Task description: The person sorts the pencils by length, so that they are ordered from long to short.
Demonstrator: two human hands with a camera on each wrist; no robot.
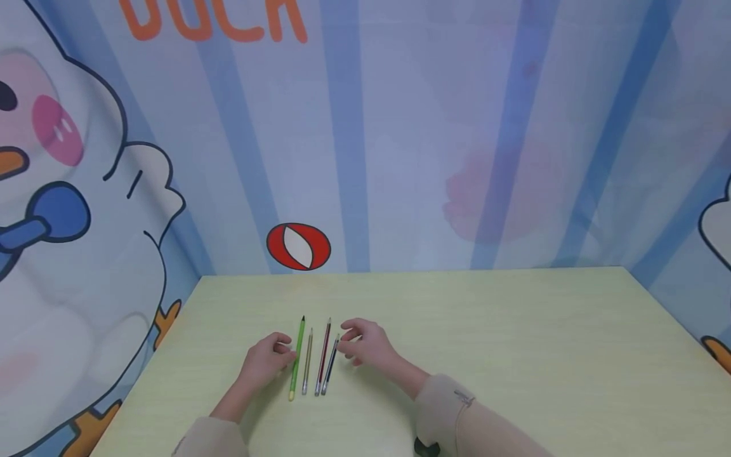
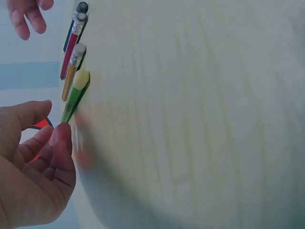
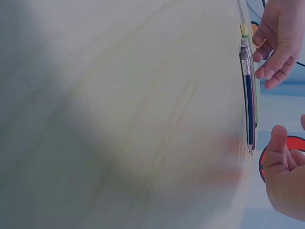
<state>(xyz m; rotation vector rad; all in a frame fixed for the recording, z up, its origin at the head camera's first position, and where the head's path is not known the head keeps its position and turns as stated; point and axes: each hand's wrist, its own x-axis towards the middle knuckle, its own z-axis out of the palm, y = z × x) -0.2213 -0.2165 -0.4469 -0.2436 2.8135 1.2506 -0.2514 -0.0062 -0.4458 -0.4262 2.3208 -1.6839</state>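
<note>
Four pencils on the pale table, roughly side by side, points toward the wall, blunt ends toward the person. Left to right I log a green pencil, a tan pencil, a red pencil and a blue pencil. Red and blue sit close at their eraser ends and spread toward the points.

Left hand: fingers loosely bent, nothing held that I can make out. One tip is at the green pencil's outer side; touching or just beside, I cannot tell. Right hand: fingers part bent and spread, grasp empty as far as I see, a tip by the upper part of the blue pencil. Contact unclear there too.

Main hazard, I judge: rolling. The pencils are slim and loose, so a stray nudge from either side could set one off. A push near one end only would swivel a pencil and cross it over its neighbour. Uneven pressure from both sides might make one ride up on another. With red and blue so close, a pinch meant for one could catch both. From my right wrist view the pencils overlap, so I would misjudge the gaps there.
</note>
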